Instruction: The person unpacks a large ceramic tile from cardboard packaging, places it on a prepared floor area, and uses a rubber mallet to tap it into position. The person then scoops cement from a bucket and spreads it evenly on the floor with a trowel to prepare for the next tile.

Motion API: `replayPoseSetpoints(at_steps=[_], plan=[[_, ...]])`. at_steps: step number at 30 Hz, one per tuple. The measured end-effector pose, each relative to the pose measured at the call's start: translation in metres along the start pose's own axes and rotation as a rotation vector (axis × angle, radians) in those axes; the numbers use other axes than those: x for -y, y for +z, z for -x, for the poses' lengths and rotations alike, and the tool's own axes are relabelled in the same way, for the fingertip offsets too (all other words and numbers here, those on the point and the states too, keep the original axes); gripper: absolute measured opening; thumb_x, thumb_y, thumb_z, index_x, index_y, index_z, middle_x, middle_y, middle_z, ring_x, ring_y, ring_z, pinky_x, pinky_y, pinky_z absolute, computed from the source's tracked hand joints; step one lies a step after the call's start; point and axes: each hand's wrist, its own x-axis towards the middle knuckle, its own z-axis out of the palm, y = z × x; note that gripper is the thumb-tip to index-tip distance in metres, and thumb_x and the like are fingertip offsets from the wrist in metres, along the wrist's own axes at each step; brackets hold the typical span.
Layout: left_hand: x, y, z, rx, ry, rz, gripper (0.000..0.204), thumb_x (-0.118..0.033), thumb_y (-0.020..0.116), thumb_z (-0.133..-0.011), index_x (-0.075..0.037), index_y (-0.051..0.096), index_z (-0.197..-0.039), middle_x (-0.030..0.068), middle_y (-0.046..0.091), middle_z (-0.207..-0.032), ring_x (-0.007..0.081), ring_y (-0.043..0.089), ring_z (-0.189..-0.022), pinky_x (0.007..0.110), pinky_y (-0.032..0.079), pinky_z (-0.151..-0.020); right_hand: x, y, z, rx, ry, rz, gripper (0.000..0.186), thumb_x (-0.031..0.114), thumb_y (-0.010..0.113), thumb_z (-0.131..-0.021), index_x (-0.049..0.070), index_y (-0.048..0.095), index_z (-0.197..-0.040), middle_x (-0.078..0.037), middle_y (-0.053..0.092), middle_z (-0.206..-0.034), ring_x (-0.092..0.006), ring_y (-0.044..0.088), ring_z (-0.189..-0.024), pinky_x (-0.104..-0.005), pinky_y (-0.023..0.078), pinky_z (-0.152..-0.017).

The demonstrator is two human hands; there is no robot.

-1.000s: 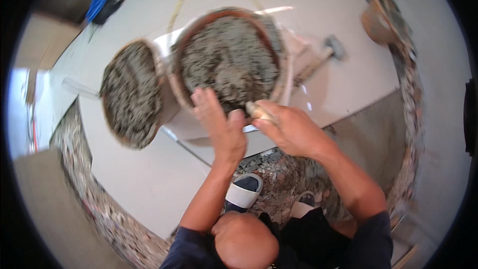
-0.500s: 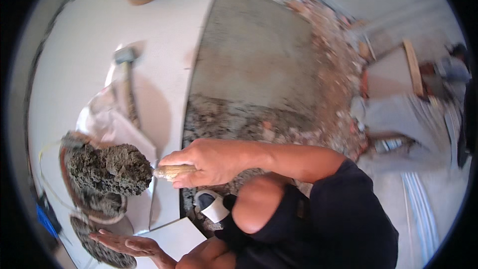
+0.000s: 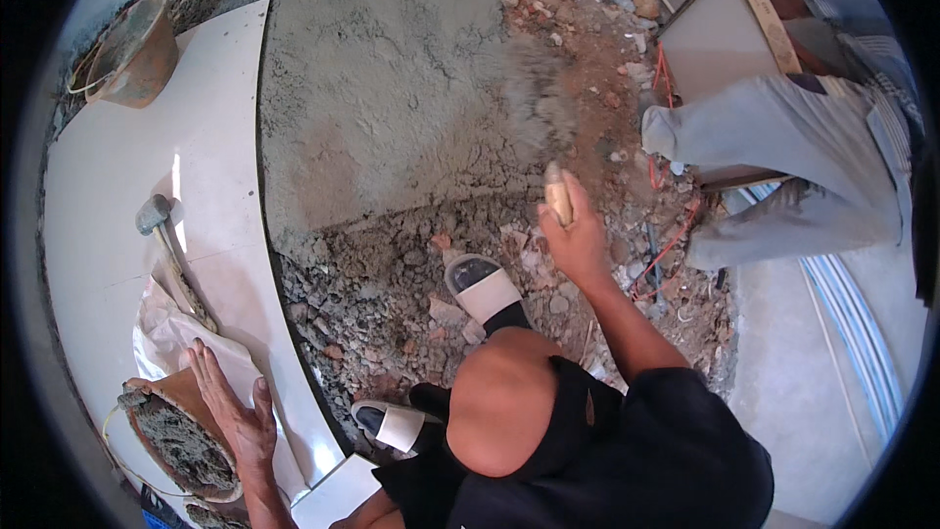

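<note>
hammer (image 3: pixel 174 263) lying flat | wood-edged panel (image 3: pixel 725 34) beside co-worker's grey trousers (image 3: pixel 774 127) | blue-white pipes (image 3: pixel 854 338)

The left hand (image 3: pixel 240 421) is held flat, fingers (image 3: pixel 208 369) extended and thumb (image 3: pixel 262 395) spread, above a left forearm (image 3: pixel 262 502) rising from the lower edge. The right hand (image 3: pixel 578 243) is curled in a grip, its right forearm (image 3: pixel 632 323) slanting up and leftward.

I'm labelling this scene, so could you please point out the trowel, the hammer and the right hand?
Trowel (image 3: pixel 558 199), head view: on its handle.
Hammer (image 3: pixel 153 214), head view: on its head.
Right hand (image 3: pixel 578 242), head view: on its back.
</note>
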Motion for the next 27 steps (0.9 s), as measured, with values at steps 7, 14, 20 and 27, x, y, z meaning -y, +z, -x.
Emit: replayPoseSetpoints(at_steps=[7,14,20,27], plan=[[-0.017,0.007,-0.016,0.193,-0.134,-0.138,0.071,-0.022,0.058,-0.089,0.003,0.024,-0.147,0.0224,0.028,-0.151,0.0411,0.02,-0.142,0.049,0.018,-0.115,-0.1,0.063,-0.064,0.041,0.17,0.176,0.066,0.023,0.059,-0.087,0.008,0.029,-0.144,-0.027,0.052,-0.121,-0.0447,0.057,-0.104,-0.0495,0.048,-0.083],[-0.026,0.003,-0.029,0.475,-0.248,-0.209,0.076,-0.015,0.064,-0.082,0.004,0.026,-0.145,0.0226,0.031,-0.15,0.0401,0.022,-0.142,0.047,0.019,-0.115,-0.172,-0.02,-0.156,0.354,0.064,0.265,0.043,0.042,0.058,-0.09,0.008,0.051,-0.116,-0.021,0.06,-0.109,-0.0424,0.062,-0.091,-0.0499,0.048,-0.074],[-0.006,0.015,-0.033,0.638,-0.399,-0.174,0.074,-0.016,0.064,-0.084,0.002,0.026,-0.146,0.024,0.031,-0.149,0.0394,0.025,-0.14,0.046,0.02,-0.115,-0.204,0.002,-0.236,0.753,-0.236,0.69,0.051,0.061,0.042,-0.092,0.013,0.054,-0.103,-0.016,0.062,-0.098,-0.0391,0.064,-0.086,-0.0508,0.05,-0.072],[0.012,0.019,-0.006,0.612,-0.526,-0.097,0.07,-0.02,0.06,-0.089,0.002,0.026,-0.146,0.027,0.028,-0.149,0.0427,0.027,-0.139,0.047,0.025,-0.113,-0.212,0.074,-0.39,0.47,-0.146,0.585,0.057,0.062,0.049,-0.089,0.008,0.058,-0.106,-0.017,0.062,-0.1,-0.0379,0.062,-0.093,-0.0483,0.048,-0.075]])
